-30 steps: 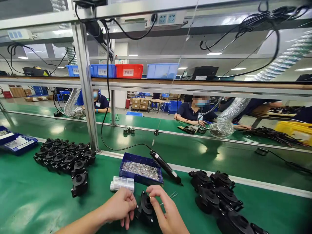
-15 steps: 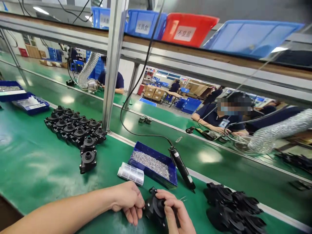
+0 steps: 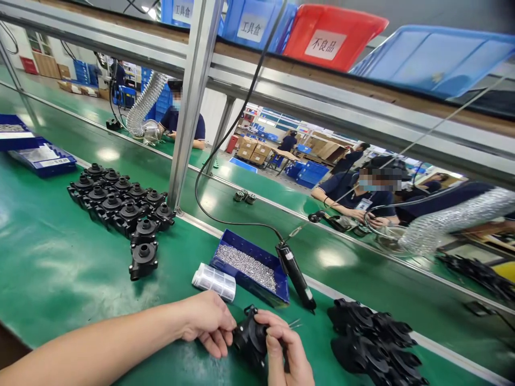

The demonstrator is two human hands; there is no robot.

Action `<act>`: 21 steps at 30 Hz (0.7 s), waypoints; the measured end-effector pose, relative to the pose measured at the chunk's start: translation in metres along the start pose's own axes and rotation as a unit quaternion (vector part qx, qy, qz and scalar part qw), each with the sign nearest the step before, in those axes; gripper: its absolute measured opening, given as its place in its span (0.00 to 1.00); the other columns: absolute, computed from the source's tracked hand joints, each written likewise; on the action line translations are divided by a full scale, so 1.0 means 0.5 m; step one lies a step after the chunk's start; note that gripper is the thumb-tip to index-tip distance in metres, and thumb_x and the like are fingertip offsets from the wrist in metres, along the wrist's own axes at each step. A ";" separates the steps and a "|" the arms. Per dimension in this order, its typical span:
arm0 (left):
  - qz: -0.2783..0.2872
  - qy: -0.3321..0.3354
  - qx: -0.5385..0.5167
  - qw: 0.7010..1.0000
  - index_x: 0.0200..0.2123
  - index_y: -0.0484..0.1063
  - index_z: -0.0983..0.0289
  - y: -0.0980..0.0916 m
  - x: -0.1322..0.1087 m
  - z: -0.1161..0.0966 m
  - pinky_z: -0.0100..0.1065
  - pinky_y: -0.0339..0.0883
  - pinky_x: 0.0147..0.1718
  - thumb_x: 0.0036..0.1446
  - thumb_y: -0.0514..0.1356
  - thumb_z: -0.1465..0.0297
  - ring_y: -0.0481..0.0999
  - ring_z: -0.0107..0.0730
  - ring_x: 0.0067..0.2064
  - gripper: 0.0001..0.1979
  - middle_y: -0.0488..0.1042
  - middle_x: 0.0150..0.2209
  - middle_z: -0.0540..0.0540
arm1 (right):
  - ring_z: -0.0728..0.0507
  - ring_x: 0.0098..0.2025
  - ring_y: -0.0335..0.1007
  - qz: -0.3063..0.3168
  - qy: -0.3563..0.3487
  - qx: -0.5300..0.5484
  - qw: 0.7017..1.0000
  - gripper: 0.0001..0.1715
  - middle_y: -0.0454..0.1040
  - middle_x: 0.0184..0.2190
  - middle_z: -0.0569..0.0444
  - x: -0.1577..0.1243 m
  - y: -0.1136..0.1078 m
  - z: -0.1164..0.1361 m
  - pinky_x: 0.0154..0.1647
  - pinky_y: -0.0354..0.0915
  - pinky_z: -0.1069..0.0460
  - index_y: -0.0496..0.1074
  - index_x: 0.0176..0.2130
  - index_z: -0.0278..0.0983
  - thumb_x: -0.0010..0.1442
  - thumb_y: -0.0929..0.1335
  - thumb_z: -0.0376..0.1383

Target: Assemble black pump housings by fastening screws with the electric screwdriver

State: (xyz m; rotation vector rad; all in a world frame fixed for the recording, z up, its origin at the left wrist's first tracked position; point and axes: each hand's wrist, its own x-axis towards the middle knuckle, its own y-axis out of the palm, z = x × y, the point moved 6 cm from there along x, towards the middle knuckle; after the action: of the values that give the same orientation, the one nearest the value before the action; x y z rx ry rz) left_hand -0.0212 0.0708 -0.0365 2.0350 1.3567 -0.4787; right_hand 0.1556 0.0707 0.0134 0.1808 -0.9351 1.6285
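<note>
A black plastic pump housing [image 3: 250,335] is tilted low over the bench, gripped at its right side by my right hand [image 3: 287,348], fingers closed round its central spout. At its left edge, my left hand [image 3: 211,324] pinches thumb and forefinger together against the housing; anything between the fingertips is too small to make out. Just beyond the hands lie a blue tray of small metal screws [image 3: 249,268] and a roll of clear labels or film [image 3: 214,281]. Right of the tray, a black electric screwdriver [image 3: 296,276] hangs tip down on its cable.
Several finished-looking black housings [image 3: 129,212] stand in rows at left; more black parts [image 3: 374,340] lie at right. A metal post [image 3: 193,107] rises from the green bench [image 3: 80,300]. Overhead, a shelf carries blue bins and a red bin [image 3: 333,37]. Co-workers sit across.
The whole view has shifted slightly as the head moved. Both hands stay on the housing in nearly the same pose, with the left fingertips still at its left edge.
</note>
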 end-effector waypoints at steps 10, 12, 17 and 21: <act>-0.004 0.062 -0.003 0.998 0.24 0.73 0.67 0.008 -0.031 -0.020 0.34 0.76 0.20 0.30 0.80 0.56 0.76 0.35 0.28 0.26 0.73 0.24 0.53 | 0.35 0.54 0.76 -0.020 0.007 -0.031 0.999 0.08 0.80 0.47 0.44 -0.010 0.009 0.005 0.51 0.75 0.39 0.69 0.42 0.43 0.74 0.62 0.38; -0.040 0.077 0.004 0.996 0.24 0.71 0.66 0.009 -0.038 -0.021 0.33 0.75 0.20 0.25 0.81 0.56 0.74 0.33 0.27 0.29 0.72 0.22 0.51 | 0.35 0.53 0.77 -0.036 0.022 -0.026 0.999 0.10 0.80 0.46 0.44 -0.010 0.011 0.007 0.51 0.75 0.39 0.70 0.41 0.43 0.74 0.62 0.40; -0.113 0.100 -0.029 0.988 0.28 0.69 0.63 0.013 -0.048 -0.019 0.39 0.78 0.30 0.33 0.77 0.50 0.75 0.39 0.38 0.29 0.72 0.29 0.52 | 0.36 0.53 0.77 -0.045 0.034 -0.004 0.998 0.08 0.79 0.48 0.44 -0.001 0.024 0.018 0.51 0.75 0.42 0.71 0.41 0.42 0.73 0.64 0.40; -0.144 0.167 -0.112 0.969 0.31 0.71 0.64 0.032 -0.052 -0.021 0.38 0.75 0.43 0.36 0.75 0.45 0.73 0.36 0.43 0.31 0.73 0.36 0.52 | 0.36 0.57 0.74 -0.085 0.065 0.033 0.994 0.08 0.77 0.52 0.43 -0.001 0.031 0.025 0.55 0.73 0.42 0.71 0.42 0.42 0.72 0.64 0.41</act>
State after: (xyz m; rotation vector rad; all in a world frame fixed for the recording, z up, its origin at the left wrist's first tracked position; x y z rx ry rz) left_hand -0.0177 0.0558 -0.0081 1.7945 1.8332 -0.0961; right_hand 0.1376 0.0624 0.0144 0.1932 -0.7464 1.4957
